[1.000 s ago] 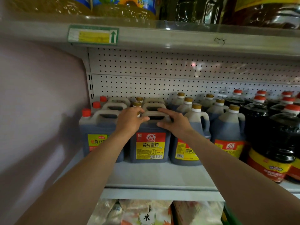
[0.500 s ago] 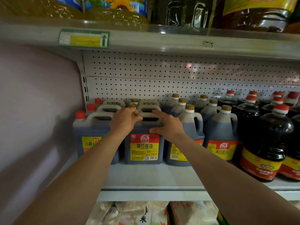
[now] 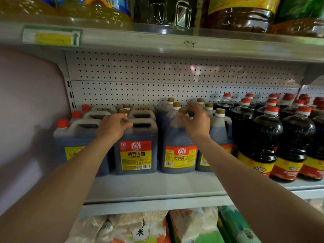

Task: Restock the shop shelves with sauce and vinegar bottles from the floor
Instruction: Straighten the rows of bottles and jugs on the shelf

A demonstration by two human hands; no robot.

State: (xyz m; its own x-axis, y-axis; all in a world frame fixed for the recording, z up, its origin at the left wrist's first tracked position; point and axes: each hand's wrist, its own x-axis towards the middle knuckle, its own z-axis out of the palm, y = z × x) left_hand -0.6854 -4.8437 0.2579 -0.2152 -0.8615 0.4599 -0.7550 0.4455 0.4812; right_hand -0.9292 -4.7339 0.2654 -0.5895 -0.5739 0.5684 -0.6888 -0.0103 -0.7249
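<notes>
- My left hand [image 3: 112, 128] grips the handle end of the square soy jug [image 3: 135, 146], centre frame, I'd say to steady it in its row on the shelf [image 3: 157, 186].
- My right hand [image 3: 196, 122] hovers with fingers spread and nothing held, over the round jug [image 3: 178, 151] right of centre, probably its next grab.

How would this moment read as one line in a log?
left hand: rests on square soy jug | right hand: open, raised by round soy jug | shelf: stocked
</notes>
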